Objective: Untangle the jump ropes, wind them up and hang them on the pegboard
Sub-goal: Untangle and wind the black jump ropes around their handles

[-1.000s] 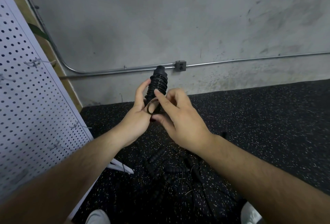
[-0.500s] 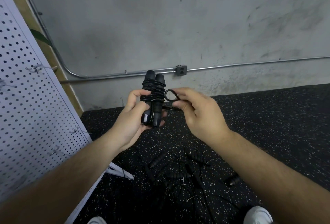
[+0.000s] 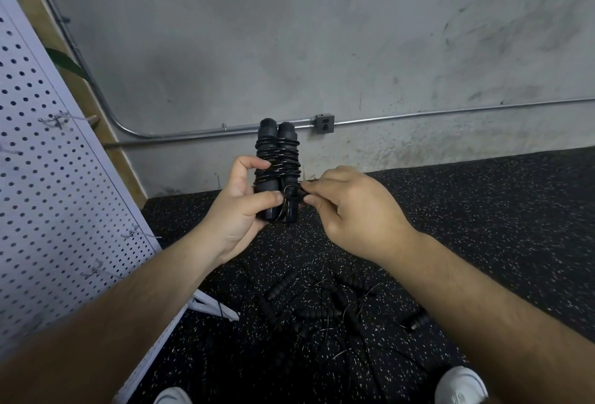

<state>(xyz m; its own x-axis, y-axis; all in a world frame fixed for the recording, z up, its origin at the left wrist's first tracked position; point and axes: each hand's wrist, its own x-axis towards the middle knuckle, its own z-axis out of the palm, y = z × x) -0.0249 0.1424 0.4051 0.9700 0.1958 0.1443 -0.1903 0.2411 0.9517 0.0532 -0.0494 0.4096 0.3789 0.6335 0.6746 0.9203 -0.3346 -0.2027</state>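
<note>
While my left hand [image 3: 240,210] grips the wound jump rope [image 3: 277,175] upright, my right hand [image 3: 357,210] pinches its loose cord end against the handles.

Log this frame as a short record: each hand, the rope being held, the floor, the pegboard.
left hand: grips the wound jump rope around its two handles
right hand: pinches the cord end at the bundle's lower part
wound jump rope: upright, cord coiled around both handles
floor: tangled jump ropes lie below the hands
pegboard: at left, with metal hooks
</note>
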